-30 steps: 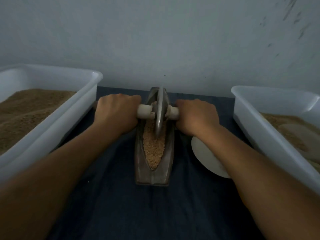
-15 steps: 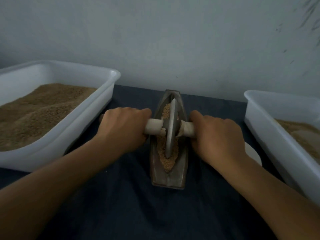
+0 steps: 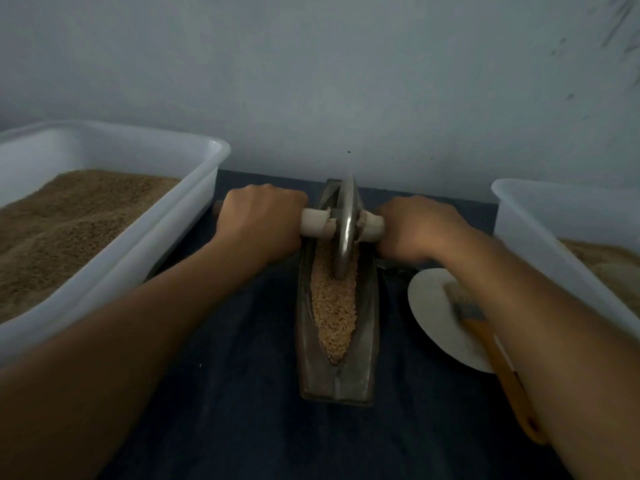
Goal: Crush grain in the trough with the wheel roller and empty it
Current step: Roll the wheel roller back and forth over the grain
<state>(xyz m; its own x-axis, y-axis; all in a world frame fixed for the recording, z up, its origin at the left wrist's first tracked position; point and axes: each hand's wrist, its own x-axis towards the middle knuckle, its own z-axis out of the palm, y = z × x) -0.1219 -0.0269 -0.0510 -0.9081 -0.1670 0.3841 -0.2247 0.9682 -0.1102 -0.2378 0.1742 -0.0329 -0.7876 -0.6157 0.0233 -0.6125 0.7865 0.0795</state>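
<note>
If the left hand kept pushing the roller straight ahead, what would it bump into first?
Probably the wall. The left hand grips the wheel roller near the trough's far end, with only dark cloth ahead, though depth is hard to judge.

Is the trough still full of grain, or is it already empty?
Not empty. Grain fills the trough channel from the wheel down to its near tip. How finely it is crushed, I cannot tell.

Both handle ends are hidden inside the left hand and right hand; the right tub is cut off.
</note>
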